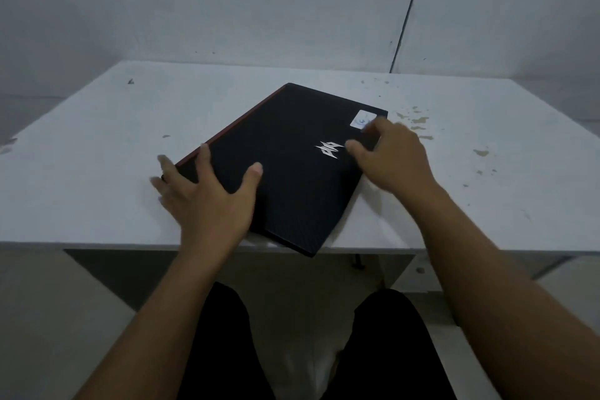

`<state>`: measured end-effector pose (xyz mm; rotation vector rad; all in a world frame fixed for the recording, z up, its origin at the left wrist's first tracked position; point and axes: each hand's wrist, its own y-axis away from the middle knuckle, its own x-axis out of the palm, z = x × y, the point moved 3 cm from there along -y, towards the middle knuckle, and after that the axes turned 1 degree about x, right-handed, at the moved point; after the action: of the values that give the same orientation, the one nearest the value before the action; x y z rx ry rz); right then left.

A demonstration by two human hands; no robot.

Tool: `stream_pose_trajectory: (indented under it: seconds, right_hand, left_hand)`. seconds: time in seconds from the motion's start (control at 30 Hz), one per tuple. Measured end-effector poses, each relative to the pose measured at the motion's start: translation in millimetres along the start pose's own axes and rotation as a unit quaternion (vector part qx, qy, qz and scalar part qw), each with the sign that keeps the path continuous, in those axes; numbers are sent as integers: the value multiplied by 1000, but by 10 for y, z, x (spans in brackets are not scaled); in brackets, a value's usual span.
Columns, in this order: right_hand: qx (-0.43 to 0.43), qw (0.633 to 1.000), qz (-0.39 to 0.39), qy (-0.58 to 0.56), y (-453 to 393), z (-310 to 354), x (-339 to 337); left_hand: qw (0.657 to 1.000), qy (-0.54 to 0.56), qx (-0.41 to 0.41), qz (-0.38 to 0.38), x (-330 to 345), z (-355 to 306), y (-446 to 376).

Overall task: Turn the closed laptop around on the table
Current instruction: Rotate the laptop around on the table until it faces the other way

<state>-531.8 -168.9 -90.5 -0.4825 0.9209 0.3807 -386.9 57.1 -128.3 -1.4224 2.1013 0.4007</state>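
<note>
A closed black laptop (285, 153) with a red edge, a silver logo and a white sticker lies skewed on the white table (97, 178). One of its corners juts a little past the table's front edge. My left hand (207, 195) grips its near left corner, thumb on the lid and fingers spread along the red side. My right hand (394, 153) holds the right edge close to the sticker, thumb on the lid and fingers curled over the side.
The table has stains and chipped spots at the right (418, 122). A grey wall stands right behind it, with a dark cable (409, 6) running down. My legs in dark trousers (224, 341) are under the front edge.
</note>
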Motion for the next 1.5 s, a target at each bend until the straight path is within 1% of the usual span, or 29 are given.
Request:
stream_pose_trajectory:
  seconds: [0.07, 0.13, 0.2, 0.27, 0.37, 0.47, 0.57, 0.7, 0.93, 1.1, 1.23, 1.3, 1.37, 1.5]
  right_hand:
    - [-1, 999, 19, -30, -363, -51, 81]
    - [9, 998, 55, -13, -657, -94, 210]
    - [18, 995, 87, 48, -867, -124, 333]
    - [23, 989, 119, 90, -993, -134, 415]
    - [38, 982, 154, 102, -1111, -202, 443]
    - [45, 980, 171, 95, -1121, -276, 417]
    - [40, 982, 162, 91, -1080, -319, 419]
    - [66, 985, 139, 72, -962, -425, 383]
    - [119, 984, 93, 97, -747, -487, 339]
    - [137, 983, 65, 106, -576, -488, 359]
    - [117, 978, 70, 159, -688, -451, 281]
    - [92, 981, 78, 154, -777, -453, 248]
    - [64, 984, 86, 143, -813, -462, 251]
    - [46, 980, 101, 163, -778, -492, 277]
  left_hand:
    - [999, 51, -16, 3, 122, -139, 81]
    - [997, 65, -37, -10, 217, -223, 90]
    - [997, 46, -41, -36, 284, -235, 70]
    - [998, 10, -24, -63, 327, -205, 68]
    - [995, -43, 2, -86, 418, -204, 91]
    - [994, -74, 11, -78, 426, -196, 108]
    - [992, -105, 16, -71, 415, -189, 121]
    - [995, -93, 23, -40, 389, -189, 60]
    - [993, -93, 66, 9, 238, -133, -301]
    - [994, -78, 60, 50, 107, -89, -392]
    - [987, -101, 22, 119, 141, -240, -30]
    - [975, -167, 41, 141, 248, -301, 169]
    - [961, -232, 68, 133, 339, -291, 260]
    - [959, -244, 86, 114, 353, -258, 213]
